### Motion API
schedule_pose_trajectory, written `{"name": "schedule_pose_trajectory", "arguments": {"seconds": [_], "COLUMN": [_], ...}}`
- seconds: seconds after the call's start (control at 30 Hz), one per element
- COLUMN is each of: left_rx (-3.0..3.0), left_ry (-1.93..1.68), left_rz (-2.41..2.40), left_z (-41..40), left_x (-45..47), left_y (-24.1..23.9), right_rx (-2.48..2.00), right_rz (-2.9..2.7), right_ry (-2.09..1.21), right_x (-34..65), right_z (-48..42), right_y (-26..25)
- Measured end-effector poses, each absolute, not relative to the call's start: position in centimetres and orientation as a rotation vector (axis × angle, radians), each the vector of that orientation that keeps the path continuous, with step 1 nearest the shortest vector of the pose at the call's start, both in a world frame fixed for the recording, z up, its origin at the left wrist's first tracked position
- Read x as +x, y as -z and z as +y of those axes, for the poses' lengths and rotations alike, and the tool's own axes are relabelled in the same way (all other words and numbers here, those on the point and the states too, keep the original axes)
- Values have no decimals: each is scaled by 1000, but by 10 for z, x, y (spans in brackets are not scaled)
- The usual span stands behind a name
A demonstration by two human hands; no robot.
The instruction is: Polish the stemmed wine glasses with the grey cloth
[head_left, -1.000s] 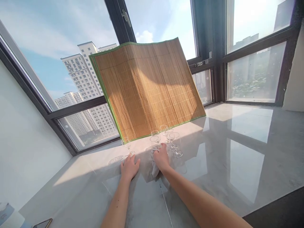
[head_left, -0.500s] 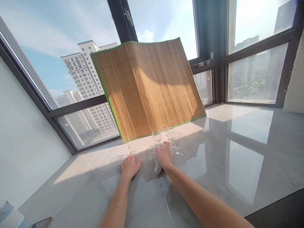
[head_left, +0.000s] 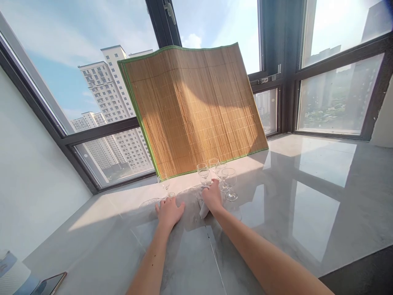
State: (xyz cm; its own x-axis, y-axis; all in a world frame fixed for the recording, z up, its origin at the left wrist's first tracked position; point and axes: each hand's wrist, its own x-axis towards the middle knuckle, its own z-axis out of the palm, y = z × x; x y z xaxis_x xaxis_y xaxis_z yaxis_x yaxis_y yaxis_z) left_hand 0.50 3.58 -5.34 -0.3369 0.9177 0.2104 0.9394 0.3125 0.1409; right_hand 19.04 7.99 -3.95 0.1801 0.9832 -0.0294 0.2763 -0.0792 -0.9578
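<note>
My left hand lies on the glossy grey surface with thumb and fingers apart. Its fingertips are at the foot of a small clear stemmed glass; whether they touch it I cannot tell. A crumpled white cloth is bunched under my right hand, whose fingers are closed on it. Right beside that hand stands a cluster of several similar glasses, one just behind the fingers and another to their right. The hand hides part of the cluster.
A bamboo mat with green edging leans against the dark window frame behind the glasses. At the lower left are a phone and a white and blue object. A white wall bounds the left side.
The view has shifted slightly. My right hand, still on the cloth, appears to have moved a little upward near the glasses. My left hand stays at the single glass.
</note>
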Motion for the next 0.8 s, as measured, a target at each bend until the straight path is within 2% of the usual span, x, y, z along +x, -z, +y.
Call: {"name": "schedule_pose_trajectory", "arguments": {"seconds": [0.23, 0.57, 0.8], "left_rx": [-1597, -1733, -1702], "left_ry": [400, 363, 434], "left_rz": [-2482, -2524, -2498], "left_z": [39, 44, 42], "left_x": [3, -8, -4], "left_y": [59, 69, 62], "right_rx": [-1519, -1495, -970], "right_rz": [-1215, -1110, -1140], "right_ry": [-944, -841, -788], "right_x": [189, 180, 166], "right_z": [78, 59, 35], "right_y": [38, 36, 33]}}
